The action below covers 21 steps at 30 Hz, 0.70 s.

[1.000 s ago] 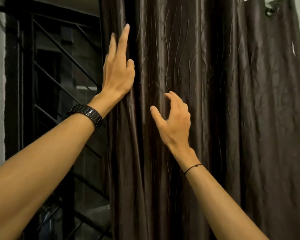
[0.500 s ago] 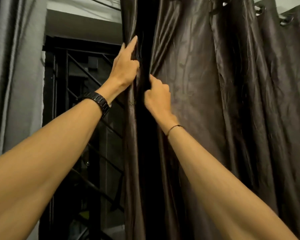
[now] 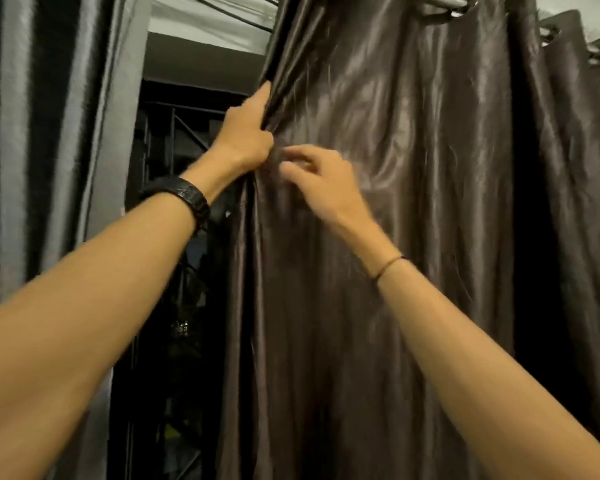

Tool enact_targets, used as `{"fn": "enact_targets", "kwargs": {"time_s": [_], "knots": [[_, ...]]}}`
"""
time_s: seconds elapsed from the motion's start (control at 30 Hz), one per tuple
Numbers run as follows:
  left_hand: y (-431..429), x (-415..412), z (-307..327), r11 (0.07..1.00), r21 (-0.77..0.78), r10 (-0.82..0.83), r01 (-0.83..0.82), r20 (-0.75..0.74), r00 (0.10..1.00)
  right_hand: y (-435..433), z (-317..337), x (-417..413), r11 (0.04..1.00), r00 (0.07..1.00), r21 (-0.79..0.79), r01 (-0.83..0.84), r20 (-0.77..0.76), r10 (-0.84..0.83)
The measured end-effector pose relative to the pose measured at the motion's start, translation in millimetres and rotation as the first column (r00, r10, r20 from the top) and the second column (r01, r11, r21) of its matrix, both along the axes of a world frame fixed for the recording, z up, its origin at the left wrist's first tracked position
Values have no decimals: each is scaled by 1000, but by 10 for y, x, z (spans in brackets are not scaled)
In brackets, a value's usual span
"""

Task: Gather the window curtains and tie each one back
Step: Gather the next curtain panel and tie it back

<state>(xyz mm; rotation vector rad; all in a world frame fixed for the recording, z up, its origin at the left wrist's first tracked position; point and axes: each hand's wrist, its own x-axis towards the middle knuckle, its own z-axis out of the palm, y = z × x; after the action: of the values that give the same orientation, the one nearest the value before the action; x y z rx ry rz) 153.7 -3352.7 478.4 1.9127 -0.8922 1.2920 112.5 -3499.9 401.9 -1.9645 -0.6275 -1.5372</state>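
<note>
Gripping the leading edge of the glossy dark brown satin curtain (image 3: 413, 202), the left hand (image 3: 243, 133) has its fingers curled round a bunched fold of the cloth, just to the right of the black metal window grille (image 3: 184, 140). The curtain hangs to the right of the grille and covers that whole side of the view. Its top is threaded by eyelets onto a silvery metal rod (image 3: 440, 0) higher than the grille's upper bar.

The right hand (image 3: 323, 181) sits just beside the left one, farther from the grille, against the front of the same curtain. Its fingers are bent and spread and its thumb points toward the left hand's knuckles. The hand is blurred, so whether it pinches the cloth or only touches it cannot be told.

A wide black link wristband (image 3: 184, 199) circles the left wrist, in front of the grille. A thin dark cord bracelet (image 3: 388, 266) circles the right wrist, in front of the brown curtain.

On the other side of the grille, at its left, a second, shiny grey pleated curtain (image 3: 42, 133) hangs straight down, and neither hand touches it. The grille itself stands uncovered between the two curtains.
</note>
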Motion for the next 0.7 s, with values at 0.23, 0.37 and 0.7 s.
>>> {"fn": "enact_targets", "kwargs": {"time_s": [0.23,0.37,0.7], "knots": [[-349,15,-533,972,81,-210,221,-119,970,-1223,-180,-43,697,813,425,577,-218,-540],[-580,71,-673,939,76,-321,334,-147,936,-1461,-210,-26,753,934,552,358,-227,-277],[-843,-17,-773,911,-102,-410,399,-144,900,-475,41,39,947,950,76,312,-16,-311]]}}
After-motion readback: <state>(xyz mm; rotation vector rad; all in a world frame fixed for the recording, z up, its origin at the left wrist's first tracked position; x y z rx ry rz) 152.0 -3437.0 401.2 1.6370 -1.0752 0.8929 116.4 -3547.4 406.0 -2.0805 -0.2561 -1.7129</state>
